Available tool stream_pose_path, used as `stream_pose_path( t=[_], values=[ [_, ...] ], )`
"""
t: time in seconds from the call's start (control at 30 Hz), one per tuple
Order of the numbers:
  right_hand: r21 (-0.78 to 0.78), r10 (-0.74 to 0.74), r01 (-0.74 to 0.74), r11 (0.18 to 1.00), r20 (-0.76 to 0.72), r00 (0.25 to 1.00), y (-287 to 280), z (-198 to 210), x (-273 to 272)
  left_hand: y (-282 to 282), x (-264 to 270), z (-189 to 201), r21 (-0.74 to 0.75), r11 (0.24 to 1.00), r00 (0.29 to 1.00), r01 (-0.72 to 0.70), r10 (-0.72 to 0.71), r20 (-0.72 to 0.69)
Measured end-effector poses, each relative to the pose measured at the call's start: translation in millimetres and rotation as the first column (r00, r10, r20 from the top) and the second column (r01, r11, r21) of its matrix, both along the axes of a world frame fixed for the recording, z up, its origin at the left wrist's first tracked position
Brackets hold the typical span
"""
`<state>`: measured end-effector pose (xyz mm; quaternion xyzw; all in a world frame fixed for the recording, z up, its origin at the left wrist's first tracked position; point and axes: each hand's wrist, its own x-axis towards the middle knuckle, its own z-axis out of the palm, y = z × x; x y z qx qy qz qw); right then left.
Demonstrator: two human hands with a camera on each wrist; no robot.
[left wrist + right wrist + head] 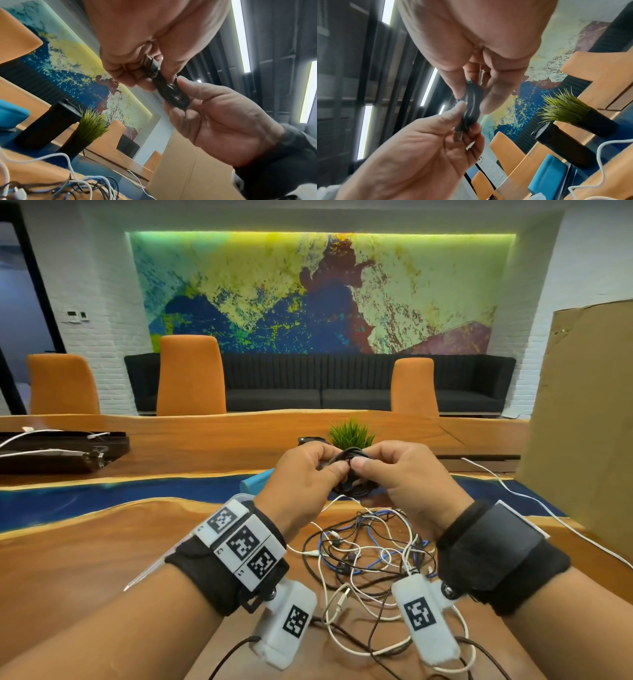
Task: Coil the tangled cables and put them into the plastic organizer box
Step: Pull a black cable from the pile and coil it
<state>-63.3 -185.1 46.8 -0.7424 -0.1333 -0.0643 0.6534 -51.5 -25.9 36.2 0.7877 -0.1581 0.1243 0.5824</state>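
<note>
Forearms at 6 o'clock in head view, both with black wrist straps and white tagged camera pods. Between them on the table lies the tangle: white, black and blue cables piled loose, some plugs showing, one black plug end at 6 o'clock near the left pod.

Above the tangle, mid-frame, left hand and right hand are raised together, thumbs nearly touching. Both pinch one small black coil, held clear of the table. Left wrist view: left hand has fingertips curled on the coil, a plug end tucked under the fingers; right hand thumb presses the coil's other side. Right wrist view: right hand thumb and forefinger clamp the coil; left hand grips it from below, a metal USB plug sticking out against its fingers. Narrow pinch on both sides.

Beyond the hands at 12 o'clock: a small green plant in a dark pot, a black cylinder beside it. A blue box peeks out just left of the left hand; can't tell if it is the organizer. One white cable runs off to 3 o'clock past a cardboard sheet. At 9 o'clock a dark tray with white cables on it. Orange chairs behind the table.
</note>
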Motion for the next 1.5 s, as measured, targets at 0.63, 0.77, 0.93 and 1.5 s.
stream_pose_path(
  t=[0.63,0.77,0.93,1.5],
  values=[
    [0.422,0.230,-0.077,0.903,-0.325,0.917,7.5,-17.8,13.7,13.6,-3.1,6.0,-0.486,0.851,0.717,0.201,-0.466,-0.519],
    [0.346,0.124,-0.008,0.938,-0.315,0.941,9.3,-21.7,12.0,14.6,-2.2,2.2,-0.379,0.859,0.719,0.344,-0.500,-0.483],
    [0.340,0.059,0.039,0.940,-0.275,0.960,9.9,-20.6,10.3,-0.9,3.3,-4.1,-0.258,0.948,0.885,0.187,-0.277,-0.376],
    [-0.086,-0.086,0.072,0.994,-0.177,0.980,-36.8,-12.2,4.3,-5.2,17.4,-8.6,-0.530,0.830,0.784,0.174,-0.442,-0.435]
  ],
)
